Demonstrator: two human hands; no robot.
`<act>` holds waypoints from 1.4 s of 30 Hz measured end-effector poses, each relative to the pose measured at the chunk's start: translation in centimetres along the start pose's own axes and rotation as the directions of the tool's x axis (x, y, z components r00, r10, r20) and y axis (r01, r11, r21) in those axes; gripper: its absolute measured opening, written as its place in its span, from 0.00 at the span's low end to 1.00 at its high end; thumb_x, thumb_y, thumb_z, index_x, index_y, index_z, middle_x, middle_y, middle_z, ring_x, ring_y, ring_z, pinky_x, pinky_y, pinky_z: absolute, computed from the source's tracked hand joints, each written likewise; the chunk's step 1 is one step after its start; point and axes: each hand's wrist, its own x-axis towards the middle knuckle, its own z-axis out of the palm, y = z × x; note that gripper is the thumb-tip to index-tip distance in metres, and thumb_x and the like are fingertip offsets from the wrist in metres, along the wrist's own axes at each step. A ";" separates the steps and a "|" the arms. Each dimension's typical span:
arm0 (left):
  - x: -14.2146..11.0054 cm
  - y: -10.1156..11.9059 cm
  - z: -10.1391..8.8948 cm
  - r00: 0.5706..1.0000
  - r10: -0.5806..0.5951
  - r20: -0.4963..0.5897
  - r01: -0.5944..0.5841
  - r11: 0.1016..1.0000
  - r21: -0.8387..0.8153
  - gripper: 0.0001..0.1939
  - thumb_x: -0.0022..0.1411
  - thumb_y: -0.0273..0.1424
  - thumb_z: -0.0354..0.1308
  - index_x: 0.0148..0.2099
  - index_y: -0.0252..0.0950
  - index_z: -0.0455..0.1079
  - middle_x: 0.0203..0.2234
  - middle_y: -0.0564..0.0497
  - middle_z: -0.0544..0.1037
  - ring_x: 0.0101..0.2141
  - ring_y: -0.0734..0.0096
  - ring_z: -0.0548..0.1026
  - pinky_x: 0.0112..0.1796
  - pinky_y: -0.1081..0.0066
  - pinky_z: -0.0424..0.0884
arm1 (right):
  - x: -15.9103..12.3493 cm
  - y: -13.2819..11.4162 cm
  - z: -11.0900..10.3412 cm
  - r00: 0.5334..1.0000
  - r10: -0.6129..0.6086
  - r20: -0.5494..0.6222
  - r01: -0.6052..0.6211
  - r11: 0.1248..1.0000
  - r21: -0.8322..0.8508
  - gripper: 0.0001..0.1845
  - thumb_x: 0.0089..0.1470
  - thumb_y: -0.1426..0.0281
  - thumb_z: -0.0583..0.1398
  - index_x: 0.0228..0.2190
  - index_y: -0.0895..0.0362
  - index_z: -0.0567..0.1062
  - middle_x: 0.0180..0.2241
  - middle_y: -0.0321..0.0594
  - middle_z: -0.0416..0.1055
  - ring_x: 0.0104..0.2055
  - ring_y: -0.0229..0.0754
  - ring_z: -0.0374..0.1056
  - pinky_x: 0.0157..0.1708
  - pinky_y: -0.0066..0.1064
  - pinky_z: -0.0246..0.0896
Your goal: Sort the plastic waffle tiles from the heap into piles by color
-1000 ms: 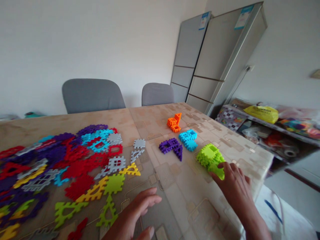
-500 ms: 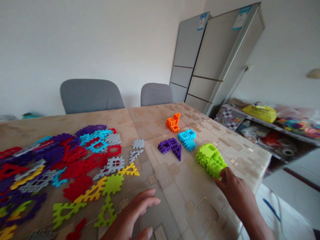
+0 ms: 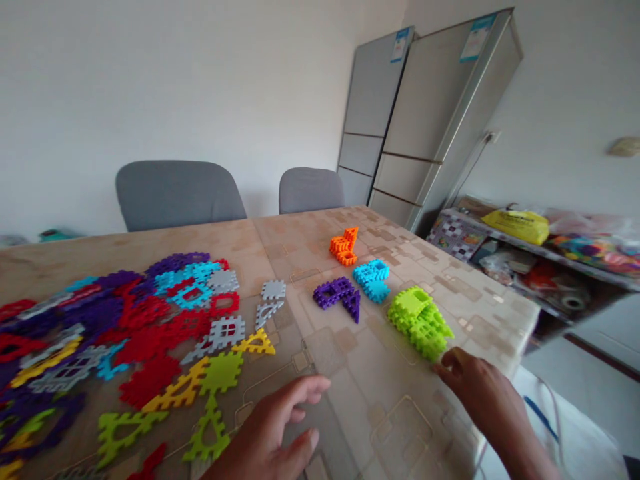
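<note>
so from where i'm standing, the person at the desk [image 3: 350, 380] has a little row of builds going, all made from those toothed interlocking plastic tiles. the lime green build [image 3: 417, 323] is the closest one to the right hand, a chunky stack of tiles slotted together and sitting out near the desk's edge. the right hand [image 3: 483, 393] is up by its lower corner with the fingers [image 3: 447, 363] loosely curled in a narrow shape. it isn't holding anything as far as i can see, but i can't tell if the fingertips touch the green or sit just beside it. the left hand [image 3: 273, 430] is open and empty, fingers spread wide, low over the desk near the loose tiles.

further up the desk, in a rough line, are a cyan build [image 3: 371, 280], a purple build [image 3: 337, 293] and an orange build [image 3: 344, 247], all apart from each other. off to the left is a big heap of flat tiles [image 3: 145, 327] in red, purple, cyan, grey, lime and yellow.

my read is this is a pause between builds. nothing's in either hand, so the next move calls for picking a flat tile out of the heap. behind all that are two grey office chairs [image 3: 175, 193] and two stainless steel fridges [image 3: 440, 113].
</note>
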 end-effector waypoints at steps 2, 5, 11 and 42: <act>1.7 0.3 0.9 1.000 -0.015 0.023 0.015 1.000 0.007 0.25 0.60 0.31 0.54 0.60 0.44 0.70 0.55 0.49 0.77 0.53 0.61 0.74 0.53 0.67 0.71 | 0.1 0.0 0.3 1.000 -0.013 -0.028 0.014 1.000 0.019 0.11 0.60 0.64 0.55 0.30 0.51 0.75 0.30 0.40 0.79 0.34 0.51 0.76 0.32 0.36 0.60; 4.2 0.8 2.0 0.998 -0.044 0.051 0.042 0.998 0.040 0.26 0.57 0.29 0.53 0.59 0.38 0.70 0.52 0.45 0.78 0.51 0.61 0.75 0.50 0.66 0.71 | 0.4 -0.2 0.5 0.999 -0.019 -0.045 0.021 0.999 0.035 0.10 0.59 0.65 0.56 0.29 0.51 0.75 0.28 0.39 0.79 0.33 0.50 0.76 0.32 0.35 0.60; 5.8 2.2 2.4 0.994 -0.067 0.084 0.059 0.993 0.101 0.25 0.58 0.28 0.51 0.57 0.38 0.70 0.50 0.46 0.78 0.46 0.64 0.77 0.46 0.68 0.70 | 0.7 -0.6 0.3 0.998 -0.022 -0.051 0.025 0.997 0.071 0.09 0.58 0.65 0.57 0.27 0.52 0.73 0.27 0.39 0.78 0.31 0.49 0.75 0.30 0.34 0.58; 4.1 -0.7 2.1 0.995 0.026 0.100 -0.029 0.999 0.034 0.24 0.52 0.30 0.52 0.52 0.41 0.74 0.59 0.48 0.73 0.55 0.58 0.73 0.51 0.66 0.69 | 14.5 -6.1 -3.6 0.780 -0.621 -0.072 0.625 0.780 0.045 0.23 0.69 0.62 0.46 0.36 0.54 0.79 0.39 0.44 0.79 0.44 0.49 0.72 0.47 0.39 0.60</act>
